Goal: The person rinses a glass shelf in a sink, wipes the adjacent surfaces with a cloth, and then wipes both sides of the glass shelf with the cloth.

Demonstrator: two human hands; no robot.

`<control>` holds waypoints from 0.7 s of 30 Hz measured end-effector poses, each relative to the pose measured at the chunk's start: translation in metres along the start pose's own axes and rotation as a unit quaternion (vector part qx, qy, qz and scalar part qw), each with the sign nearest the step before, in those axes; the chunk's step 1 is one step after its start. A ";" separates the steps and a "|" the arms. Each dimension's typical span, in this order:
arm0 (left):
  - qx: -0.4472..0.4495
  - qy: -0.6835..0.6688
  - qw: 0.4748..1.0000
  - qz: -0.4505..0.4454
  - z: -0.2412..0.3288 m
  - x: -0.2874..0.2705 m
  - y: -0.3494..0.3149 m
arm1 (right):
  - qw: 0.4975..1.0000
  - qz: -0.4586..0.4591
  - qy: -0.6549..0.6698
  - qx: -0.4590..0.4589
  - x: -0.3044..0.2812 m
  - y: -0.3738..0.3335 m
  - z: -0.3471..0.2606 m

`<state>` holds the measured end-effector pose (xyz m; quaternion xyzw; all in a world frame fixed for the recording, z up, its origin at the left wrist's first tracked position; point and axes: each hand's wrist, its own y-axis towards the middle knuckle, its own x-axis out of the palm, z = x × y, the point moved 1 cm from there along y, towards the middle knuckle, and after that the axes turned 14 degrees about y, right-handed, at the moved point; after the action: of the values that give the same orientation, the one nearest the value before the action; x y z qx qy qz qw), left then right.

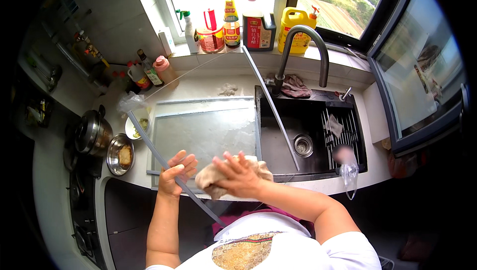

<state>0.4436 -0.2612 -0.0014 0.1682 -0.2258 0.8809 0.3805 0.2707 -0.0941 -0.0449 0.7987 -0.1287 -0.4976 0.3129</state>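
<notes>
A clear glass panel with grey strips along two sides is held tilted in front of me, over the counter and the sink. My left hand grips its left edge strip near the lower end. Spread over a crumpled beige cloth, my right hand presses it against the panel; the fingers are slightly blurred. Beneath lies a second glass panel with grey edging, flat on the counter, with wet-looking patches on it.
Right of the flat panel is a dark sink with a tall curved faucet and a rack. At left stand a steel bowl, a white bowl and a lidded pot. Bottles line the sill; an open window juts in.
</notes>
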 end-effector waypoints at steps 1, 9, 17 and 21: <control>0.002 -0.007 1.000 -0.005 -0.003 -0.005 0.001 | 0.999 0.014 0.000 0.043 -0.008 0.002 0.018; 0.031 -0.029 0.999 0.015 -0.006 -0.025 -0.001 | 0.799 0.195 0.212 0.528 -0.065 -0.020 0.145; 0.051 -0.065 0.997 -0.012 -0.021 -0.017 0.010 | 0.880 0.129 0.044 0.454 -0.130 0.095 0.181; -0.041 -0.056 0.997 -0.019 -0.071 0.012 -0.015 | 0.896 0.009 0.017 0.444 -0.139 0.115 0.195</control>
<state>0.4386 -0.2075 -0.0518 0.2059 -0.2797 0.8526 0.3904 0.0464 -0.1836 0.0659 0.8619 -0.3375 -0.3724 -0.0674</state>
